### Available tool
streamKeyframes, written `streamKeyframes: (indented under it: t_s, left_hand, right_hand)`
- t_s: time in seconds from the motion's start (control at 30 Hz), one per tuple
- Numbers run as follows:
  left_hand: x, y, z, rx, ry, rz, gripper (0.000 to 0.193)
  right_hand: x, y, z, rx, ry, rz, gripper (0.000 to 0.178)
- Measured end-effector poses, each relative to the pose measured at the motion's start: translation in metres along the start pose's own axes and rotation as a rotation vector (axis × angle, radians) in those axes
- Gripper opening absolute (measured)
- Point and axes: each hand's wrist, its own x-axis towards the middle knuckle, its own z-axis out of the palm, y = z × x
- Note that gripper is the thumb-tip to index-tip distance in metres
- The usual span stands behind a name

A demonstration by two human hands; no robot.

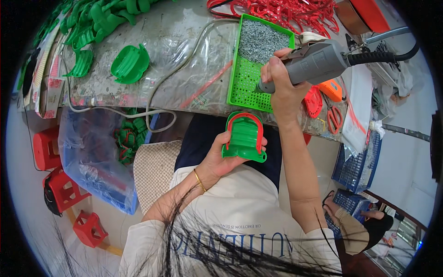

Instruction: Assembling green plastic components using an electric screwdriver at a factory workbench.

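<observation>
A worker at a cluttered bench (161,94) grips a ridged green plastic shell (244,137) low in front of the body with the left hand (218,154), while the right hand (284,87) is wrapped around a grey power tool (316,64) whose dark tip hangs over a lime-green tray (249,85). The shell appears partly assembled: a smooth red strip (259,134) arches along its curved rim, though whether it is fastened cannot be told. Two bare green shells (130,63) and a tangled green heap (101,21) on the bench suggest plenty remains; red-and-green pieces (131,138) in a film-lined blue bin (92,161) look further along. Small silvery metal fasteners (260,39) fill the tray's far end, its near floor perforated, beside glossy, ribbon-like red straps (281,14).
</observation>
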Motion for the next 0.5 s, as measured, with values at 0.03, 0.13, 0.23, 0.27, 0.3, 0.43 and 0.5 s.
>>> streamKeyframes:
  t_s: [0.03,0.13,0.23,0.27,0.3,0.43,0.5]
  left_hand:
    - [-0.0004,-0.0001,0.0002,-0.006,-0.004,0.001,0.073]
    - [0.0003,-0.0004,-0.0013,-0.021,-0.006,-0.004,0.073]
    - [-0.0014,0.0000,-0.0023,-0.028,-0.031,-0.005,0.073]
    - [-0.0015,-0.0001,-0.0026,-0.027,-0.050,-0.004,0.073]
    - [-0.0017,0.0001,-0.0023,-0.029,-0.050,-0.004,0.073]
    - [-0.0023,0.0007,0.0001,-0.014,-0.032,-0.002,0.073]
    - [-0.0023,0.0010,0.0001,-0.018,-0.023,0.000,0.073]
  right_hand:
    - [-0.0003,0.0003,0.0014,-0.013,0.004,-0.008,0.014]
    - [0.0005,0.0041,0.0024,0.001,-0.008,-0.016,0.014]
    - [-0.0003,0.0052,0.0029,-0.003,-0.011,-0.013,0.013]
    - [-0.0003,0.0055,0.0028,-0.005,-0.012,-0.012,0.013]
    - [-0.0003,0.0058,0.0027,-0.004,-0.014,-0.020,0.013]
    - [0.0001,0.0071,0.0028,-0.020,-0.026,-0.042,0.013]
    - [0.0008,0.0073,0.0033,-0.025,-0.028,-0.034,0.012]
